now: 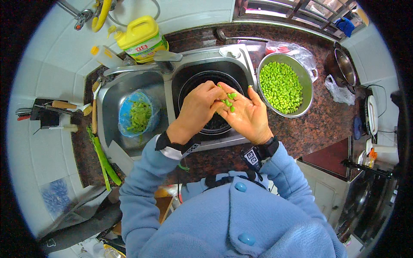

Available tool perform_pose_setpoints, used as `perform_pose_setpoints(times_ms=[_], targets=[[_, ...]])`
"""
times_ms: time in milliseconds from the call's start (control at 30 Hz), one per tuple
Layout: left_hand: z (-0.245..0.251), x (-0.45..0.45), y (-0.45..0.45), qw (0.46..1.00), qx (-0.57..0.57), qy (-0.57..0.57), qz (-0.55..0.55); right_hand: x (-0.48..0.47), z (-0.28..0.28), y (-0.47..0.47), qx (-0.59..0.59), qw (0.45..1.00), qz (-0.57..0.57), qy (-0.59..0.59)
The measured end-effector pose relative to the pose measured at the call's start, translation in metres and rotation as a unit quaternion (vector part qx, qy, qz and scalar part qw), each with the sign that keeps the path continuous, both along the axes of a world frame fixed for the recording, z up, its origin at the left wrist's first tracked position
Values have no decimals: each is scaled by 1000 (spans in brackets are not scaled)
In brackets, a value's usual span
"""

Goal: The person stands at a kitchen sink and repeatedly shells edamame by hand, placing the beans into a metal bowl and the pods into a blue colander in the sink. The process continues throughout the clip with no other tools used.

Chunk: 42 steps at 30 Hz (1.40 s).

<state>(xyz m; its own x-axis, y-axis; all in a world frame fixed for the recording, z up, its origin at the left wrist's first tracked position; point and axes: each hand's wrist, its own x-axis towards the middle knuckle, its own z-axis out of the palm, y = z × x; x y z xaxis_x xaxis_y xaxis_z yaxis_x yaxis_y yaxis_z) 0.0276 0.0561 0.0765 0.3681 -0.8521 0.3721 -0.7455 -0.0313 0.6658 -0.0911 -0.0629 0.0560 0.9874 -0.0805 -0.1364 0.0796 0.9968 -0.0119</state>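
My right hand (250,113) is palm up above the right sink basin, with several green shelled beans (229,102) on its palm and fingers. The fingers of my left hand (198,108) are bent together over it and touch its fingers; whether a bean is between them is hidden. Beneath both hands a dark round pan (216,127) sits in the basin. A steel bowl (308,101) of green beans (280,87) stands on the counter, right of my right hand. In the left basin a blue bag-lined container (124,117) holds green peelings (140,116).
A metal faucet (138,68) reaches over the left basin. Behind it stand a yellow detergent jug (142,38) and a white bottle (106,57). Green stalks (105,161) lie left of the sink. Clear plastic bags (338,91) and a metal pot (343,69) are at the right.
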Motion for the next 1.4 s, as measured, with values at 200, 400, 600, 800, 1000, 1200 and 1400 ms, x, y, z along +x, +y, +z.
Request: perform_pose_setpoints(times_ms=[200, 400, 600, 800, 1000, 1200, 1400], targets=[[9, -3, -3, 983, 12, 182, 29, -2, 0, -1, -8, 1000, -9, 15], [4, -19, -22, 999, -6, 7, 47, 2, -13, -3, 25, 997, 14, -66], [1, -24, -31, 991, 19, -128, 35, 1, -20, -5, -1, 996, 8, -90], [-1, -26, -33, 993, 59, -100, 15, 0, -20, -4, -41, 999, -1, -3], [1, -26, -34, 993, 43, -104, 21, 0, -19, -7, 0, 1000, -12, 20], [19, -20, -49, 959, 98, 261, 50, -1, -41, -15, 65, 997, -5, -35], [27, -21, -120, 937, 104, 331, -47, -8, -36, -14, -2, 997, -29, 72]])
